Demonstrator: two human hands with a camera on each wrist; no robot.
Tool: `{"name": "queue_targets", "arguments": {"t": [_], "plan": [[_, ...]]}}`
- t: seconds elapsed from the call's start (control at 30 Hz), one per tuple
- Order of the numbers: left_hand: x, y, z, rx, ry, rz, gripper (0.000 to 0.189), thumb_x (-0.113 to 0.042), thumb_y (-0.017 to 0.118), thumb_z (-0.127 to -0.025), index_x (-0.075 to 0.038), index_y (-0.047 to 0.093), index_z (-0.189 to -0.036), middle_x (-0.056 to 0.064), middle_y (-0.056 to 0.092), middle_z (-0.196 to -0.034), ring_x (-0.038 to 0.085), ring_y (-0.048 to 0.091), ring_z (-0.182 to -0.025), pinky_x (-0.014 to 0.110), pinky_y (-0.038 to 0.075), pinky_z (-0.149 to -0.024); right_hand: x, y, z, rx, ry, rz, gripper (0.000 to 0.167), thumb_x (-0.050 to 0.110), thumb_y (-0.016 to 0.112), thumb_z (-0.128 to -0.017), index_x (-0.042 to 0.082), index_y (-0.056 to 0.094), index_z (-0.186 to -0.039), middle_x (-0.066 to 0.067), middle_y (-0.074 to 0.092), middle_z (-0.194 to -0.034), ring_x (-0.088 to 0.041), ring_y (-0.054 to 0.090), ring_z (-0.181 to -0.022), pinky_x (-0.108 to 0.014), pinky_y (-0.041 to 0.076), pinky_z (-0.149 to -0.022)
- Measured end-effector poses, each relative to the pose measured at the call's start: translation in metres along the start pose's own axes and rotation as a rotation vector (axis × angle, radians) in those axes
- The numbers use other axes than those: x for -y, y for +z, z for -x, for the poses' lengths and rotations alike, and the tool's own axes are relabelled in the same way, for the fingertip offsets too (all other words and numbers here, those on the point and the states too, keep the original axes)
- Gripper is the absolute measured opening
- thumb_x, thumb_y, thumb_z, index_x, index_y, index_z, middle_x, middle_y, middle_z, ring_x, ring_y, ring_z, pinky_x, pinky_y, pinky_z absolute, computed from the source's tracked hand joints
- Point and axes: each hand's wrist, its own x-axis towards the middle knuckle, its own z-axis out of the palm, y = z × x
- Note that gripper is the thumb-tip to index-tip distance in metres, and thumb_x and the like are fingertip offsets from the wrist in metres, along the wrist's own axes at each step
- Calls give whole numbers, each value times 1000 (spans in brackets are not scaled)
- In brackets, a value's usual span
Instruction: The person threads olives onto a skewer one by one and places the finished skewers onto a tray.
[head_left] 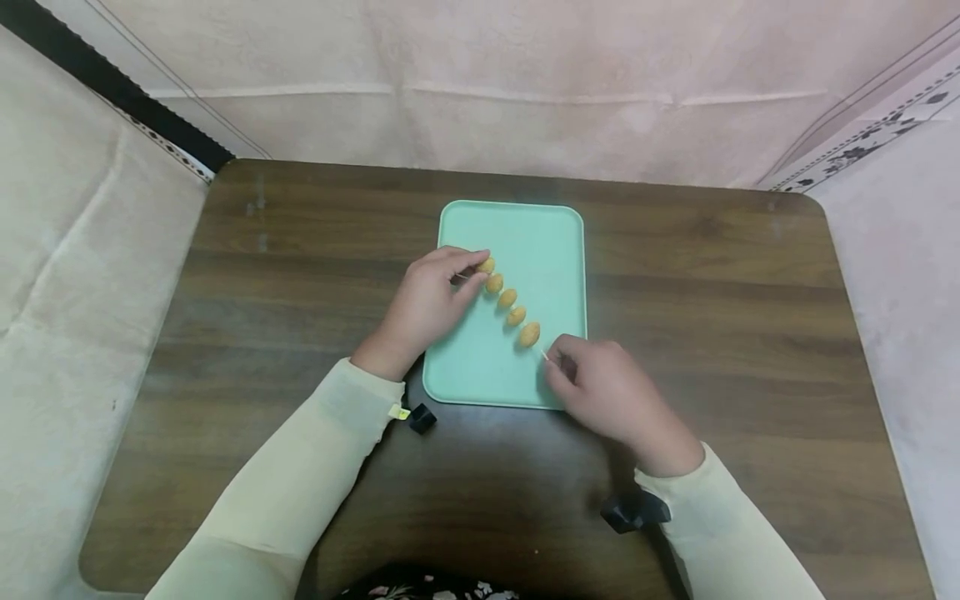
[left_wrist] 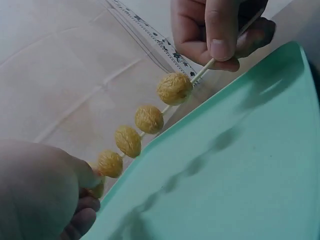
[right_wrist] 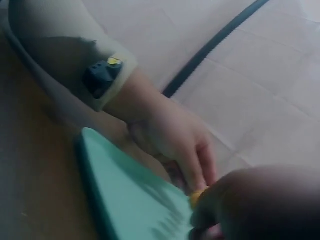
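A thin wooden skewer (left_wrist: 202, 71) carries several round, wrinkled, golden-brown balls (left_wrist: 149, 119), spaced apart along the stick. It slants above a mint-green tray (head_left: 472, 371), and its shadow falls on the tray in the left wrist view. The left hand (head_left: 427, 304) pinches the ball at the far end of the skewer between thumb and fingers, partly hiding it. With thumb and fingertips, the right hand (head_left: 611, 387) grips the bare stick at the near end. Most of the skewer is hidden behind the right hand in the right wrist view.
The tray lies on a brown wood-grain table (head_left: 712, 333) with rounded corners. Pale cloth (head_left: 487, 100) hangs behind and at the sides. A small black camera (head_left: 633, 510) sits at the right wrist and another black device (head_left: 422, 418) at the left.
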Motion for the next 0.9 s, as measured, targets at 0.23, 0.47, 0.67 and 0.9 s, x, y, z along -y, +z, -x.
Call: {"name": "queue_targets", "arguments": {"t": [0.23,0.47,0.67,0.9], "plan": [[7,2,3,73,-6,20,44,-19,68,-114,-17,67,-158,5,70,-157,22,68,-143,44,62,-113,2,11,-5,-158,-88,-51,23,10,64,-94,21,61,-74,12,48,-55,-7,44,-49,-26,36,-46],[25,7,9,-118,59,123,34,-21,74,-109,-17,79,-142,5,71,-153,22,67,-143,49,63,-109,1,7,-25,-177,31,6,21,11,55,-94,17,58,-74,4,45,-56,-16,42,-52,-30,34,-49],[43,13,11,-314,71,214,22,-10,71,-107,-13,87,-123,7,77,-136,23,71,-128,46,59,-106,4,12,-46,-122,177,74,24,19,52,-95,16,52,-71,0,41,-58,-20,39,-54,-32,28,-49],[47,15,11,-324,33,272,20,-9,72,-107,-15,88,-117,5,77,-130,23,72,-116,37,56,-94,13,26,-66,-37,237,131,33,24,51,-96,14,52,-65,-2,44,-60,-21,42,-53,-32,27,-47]]}}
